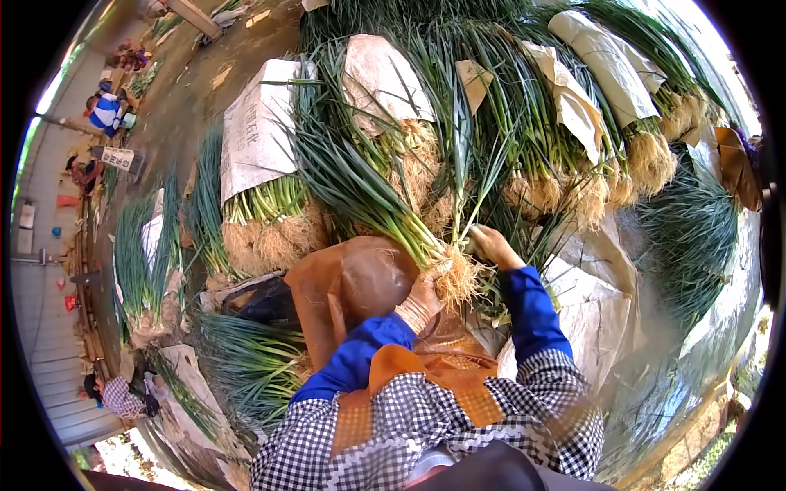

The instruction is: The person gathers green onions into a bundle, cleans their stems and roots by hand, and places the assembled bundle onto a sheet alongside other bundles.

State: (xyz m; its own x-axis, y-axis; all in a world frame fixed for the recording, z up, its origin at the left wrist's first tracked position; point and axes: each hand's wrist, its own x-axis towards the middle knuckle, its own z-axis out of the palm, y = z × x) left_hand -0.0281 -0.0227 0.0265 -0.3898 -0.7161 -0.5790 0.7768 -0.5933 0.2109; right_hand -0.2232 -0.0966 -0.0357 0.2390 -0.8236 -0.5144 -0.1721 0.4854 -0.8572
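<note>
Clasping in the left hand (422, 299), over the brown apron (352, 266), an onion bunch (372, 209) slanting lengthwise from near roots (460, 280) to leaves (336, 164) ahead-left; curling the right hand (495, 247) alongside; cannot tell its hold.

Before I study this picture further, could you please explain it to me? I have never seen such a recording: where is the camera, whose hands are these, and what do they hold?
There is only one picture, taken by a camera worn on a person's head, looking forward and down. The hands are that person's own, bare, with no robot.

The left hand grips a bunch of green stalks close to its pale roots. The right hand is beside the stalks; whether it grips any is unclear. A brown apron covers the lap. Ahead lie more rooted bundles, some partly covered by pale wrappings.
</note>
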